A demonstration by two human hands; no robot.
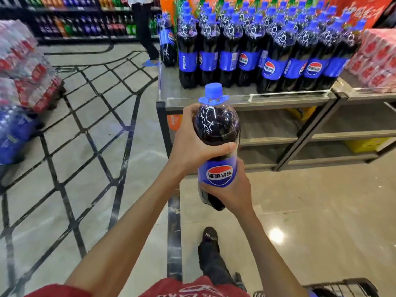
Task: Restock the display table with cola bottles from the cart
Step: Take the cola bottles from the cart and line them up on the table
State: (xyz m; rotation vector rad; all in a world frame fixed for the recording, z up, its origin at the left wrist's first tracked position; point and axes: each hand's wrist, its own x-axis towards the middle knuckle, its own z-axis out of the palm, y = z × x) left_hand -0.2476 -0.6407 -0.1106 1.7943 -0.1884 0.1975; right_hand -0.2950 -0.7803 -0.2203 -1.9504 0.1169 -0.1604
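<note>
Both hands clasp a dark plastic cola bottle [216, 125] with a blue cap and a blue label reading "百事可乐". The left hand [192, 146] grips its shoulder and the right hand [233, 191] its base, in the air before the grey display surface [169, 82] of matching bottles [274, 52].

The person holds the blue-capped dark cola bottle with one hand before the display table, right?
No, with both: the left hand grips the blue-capped dark plastic cola bottle high, the right hand low, before the grey metal display table. Head view.
</note>
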